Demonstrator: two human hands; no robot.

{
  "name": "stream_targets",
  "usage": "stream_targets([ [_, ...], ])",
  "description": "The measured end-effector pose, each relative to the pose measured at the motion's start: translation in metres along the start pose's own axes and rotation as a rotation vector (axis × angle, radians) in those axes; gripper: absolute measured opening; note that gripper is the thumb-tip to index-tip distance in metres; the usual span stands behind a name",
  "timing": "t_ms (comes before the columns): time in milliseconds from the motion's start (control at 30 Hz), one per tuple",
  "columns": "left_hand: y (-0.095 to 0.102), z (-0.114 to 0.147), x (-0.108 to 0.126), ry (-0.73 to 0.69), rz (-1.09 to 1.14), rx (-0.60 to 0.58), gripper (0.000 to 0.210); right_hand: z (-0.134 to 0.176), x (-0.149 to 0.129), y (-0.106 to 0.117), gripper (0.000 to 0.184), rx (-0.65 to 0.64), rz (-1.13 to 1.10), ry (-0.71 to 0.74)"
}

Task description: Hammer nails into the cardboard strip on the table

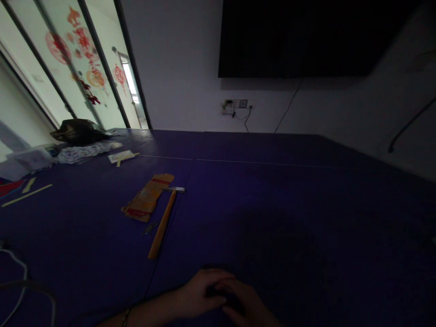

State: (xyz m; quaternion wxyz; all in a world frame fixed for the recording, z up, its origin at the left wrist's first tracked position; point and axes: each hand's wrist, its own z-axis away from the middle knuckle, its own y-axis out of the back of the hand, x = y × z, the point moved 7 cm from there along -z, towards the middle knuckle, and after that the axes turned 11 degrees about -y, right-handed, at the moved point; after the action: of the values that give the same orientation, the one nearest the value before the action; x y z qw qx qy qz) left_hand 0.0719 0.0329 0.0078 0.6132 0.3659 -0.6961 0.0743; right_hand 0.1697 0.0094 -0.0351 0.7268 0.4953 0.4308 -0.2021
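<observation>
Slack, curled left hand [196, 293] and right hand [249, 297] touched near a wooden-handled hammer [164, 223], well off the worktop's far edge [221, 135].

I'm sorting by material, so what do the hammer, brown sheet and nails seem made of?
Hammer: handle probably wood, perhaps varnished, from its even orange-brown; head likely bare steel, from its pale grey shine. Sheet: likely matte printed cardboard, from its brown face and red bands. Nails: probably steel, thin and grey; too dim to tell coating.

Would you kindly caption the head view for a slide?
Left hand and right hand meet at a purple tabletop, near a wooden-handled hammer, nails and flattened cardboard.
</observation>
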Motion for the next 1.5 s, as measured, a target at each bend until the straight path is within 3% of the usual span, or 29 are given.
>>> stream_targets([
  [200,0.001,0.002,-0.004,0.012,-0.018,0.016,0.048,-0.001,0.008,-0.003,0.037,0.013,-0.021,-0.011],
  [433,0.0,0.0,-0.001,-0.018,0.022,-0.01,0.044,-0.002,-0.007,0.001,0.035,-0.023,-0.028,0.018],
  [1200,0.001,0.001,-0.002,-0.009,-0.01,0.008,0.048,0.0,-0.003,0.001,0.035,0.033,0.027,0.014],
  [1500,0.0,0.001,-0.004,-0.007,-0.022,-0.008,0.046,-0.001,-0.008,0.001,0.036,-0.013,0.013,0.015],
])
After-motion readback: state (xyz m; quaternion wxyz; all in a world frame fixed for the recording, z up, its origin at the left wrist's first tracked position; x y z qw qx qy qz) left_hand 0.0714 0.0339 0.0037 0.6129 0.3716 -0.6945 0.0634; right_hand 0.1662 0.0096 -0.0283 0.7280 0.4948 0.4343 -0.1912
